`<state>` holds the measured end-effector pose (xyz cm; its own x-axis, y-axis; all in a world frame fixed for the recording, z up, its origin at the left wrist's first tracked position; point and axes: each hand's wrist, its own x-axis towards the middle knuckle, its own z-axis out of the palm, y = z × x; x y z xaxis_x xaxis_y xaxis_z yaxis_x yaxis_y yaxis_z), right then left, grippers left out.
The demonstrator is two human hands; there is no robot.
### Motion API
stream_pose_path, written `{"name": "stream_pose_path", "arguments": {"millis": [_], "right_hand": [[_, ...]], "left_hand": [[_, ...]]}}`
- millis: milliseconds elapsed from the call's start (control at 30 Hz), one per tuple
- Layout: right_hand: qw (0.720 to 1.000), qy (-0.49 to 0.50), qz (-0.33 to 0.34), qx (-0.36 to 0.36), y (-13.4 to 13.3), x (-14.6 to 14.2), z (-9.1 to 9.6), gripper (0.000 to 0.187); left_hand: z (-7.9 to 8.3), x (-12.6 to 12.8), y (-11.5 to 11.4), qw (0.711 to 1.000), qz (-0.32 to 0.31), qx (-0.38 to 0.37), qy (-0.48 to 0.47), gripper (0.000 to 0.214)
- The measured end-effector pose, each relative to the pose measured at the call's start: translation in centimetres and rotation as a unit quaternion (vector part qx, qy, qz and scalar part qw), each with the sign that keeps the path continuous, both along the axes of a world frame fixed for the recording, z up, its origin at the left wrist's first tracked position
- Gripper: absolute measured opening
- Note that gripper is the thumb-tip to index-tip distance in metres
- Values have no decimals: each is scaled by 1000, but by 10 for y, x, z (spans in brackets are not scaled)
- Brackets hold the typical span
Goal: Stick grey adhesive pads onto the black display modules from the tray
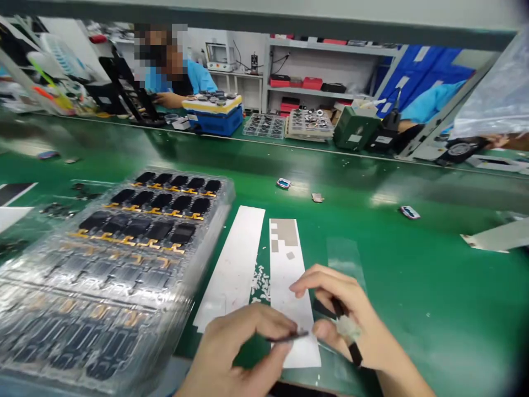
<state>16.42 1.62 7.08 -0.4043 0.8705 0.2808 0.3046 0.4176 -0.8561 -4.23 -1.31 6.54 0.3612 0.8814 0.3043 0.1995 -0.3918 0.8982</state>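
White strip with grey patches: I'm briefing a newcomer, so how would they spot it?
On the green table, find the big clear tray. Right of it lie white scraps. Take the white strip just right of those: unlike the left strip, it bears grey patches.

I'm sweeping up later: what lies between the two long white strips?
In the head view, small white scraps lie on the green table between left strip and right strip; the left hand partly hides the near end.

Bright light glares off the green table (pixel 413 286) and clear tray (pixel 193 270); outer edges blur.
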Motion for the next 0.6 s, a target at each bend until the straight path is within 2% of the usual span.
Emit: {"name": "stream_pose_path", "arguments": {"millis": [100,167,267,367,433,600], "right_hand": [[1000,15,-18,-15,0,0,-14,29],[997,19,-67,-38,0,-1,-25,20],[989,42,-136,-48,0,-5,-38,12],[981,55,-187,-20,1,-9,-44,10],[981,40,-188,30,1,-11,-44,9],[970,-54,-139,190,4,-13,-39,11]], "left_hand": [[-20,19,21,981,34,-147,-125,16],[-29,25,34,955,10,-221,-197,18],[-35,31,43,926,-30,-279,-253,22],[-34,33,44,921,-90,-306,-224,17],[-34,33,42,922,-116,-311,-201,11],[-42,30,39,952,-79,-276,-101,16]]}}
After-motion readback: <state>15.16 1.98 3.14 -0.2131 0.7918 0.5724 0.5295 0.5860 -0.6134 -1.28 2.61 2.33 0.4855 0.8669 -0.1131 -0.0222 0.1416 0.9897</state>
